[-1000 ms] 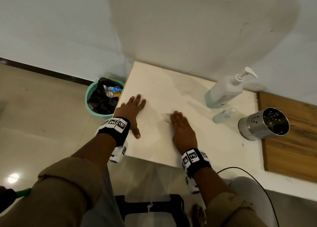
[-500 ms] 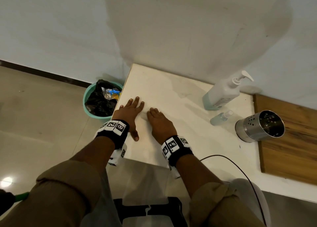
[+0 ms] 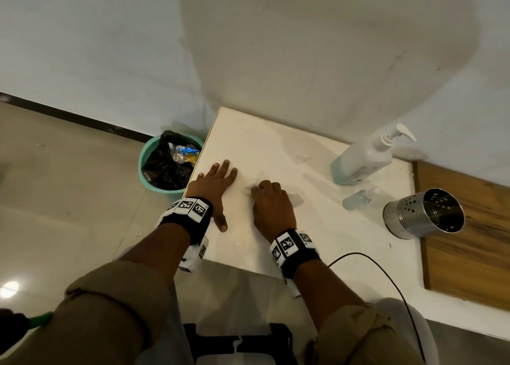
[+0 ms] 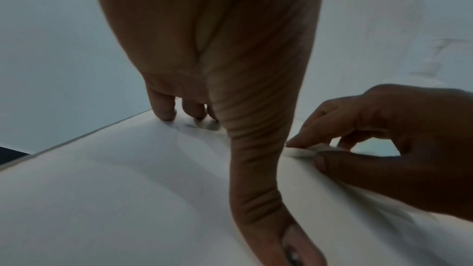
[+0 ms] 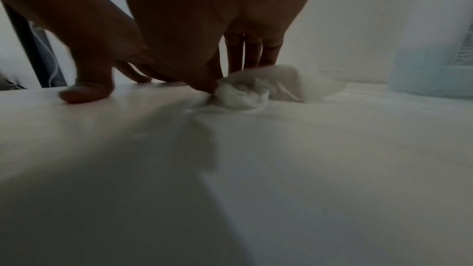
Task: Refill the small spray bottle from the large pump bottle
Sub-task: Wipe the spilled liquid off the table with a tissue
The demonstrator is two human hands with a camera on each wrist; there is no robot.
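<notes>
The large pump bottle [image 3: 361,160] with pale blue liquid stands at the back right of the white table [image 3: 317,248]. The small spray bottle [image 3: 358,199] stands just in front of it. Both are apart from my hands. My left hand [image 3: 215,182] lies flat on the table near its left edge, fingers spread. Beside it, my right hand [image 3: 269,199] has its fingers curled and pinches a crumpled white tissue [image 5: 268,86] against the tabletop. The tissue [image 4: 304,152] shows between thumb and fingers in the left wrist view. The pump bottle's base [image 5: 435,68] appears at the right of the right wrist view.
A perforated steel cup [image 3: 422,212] stands right of the small bottle, at the edge of a wooden board [image 3: 469,240]. A green bin [image 3: 149,182] with a black bag sits on the floor off the table's left edge. A black cable [image 3: 386,268] crosses the front edge. The wall backs the table.
My right hand slid left across the table towards the left hand, then curled its fingers and bunched the tissue. The left hand and both bottles stayed put.
</notes>
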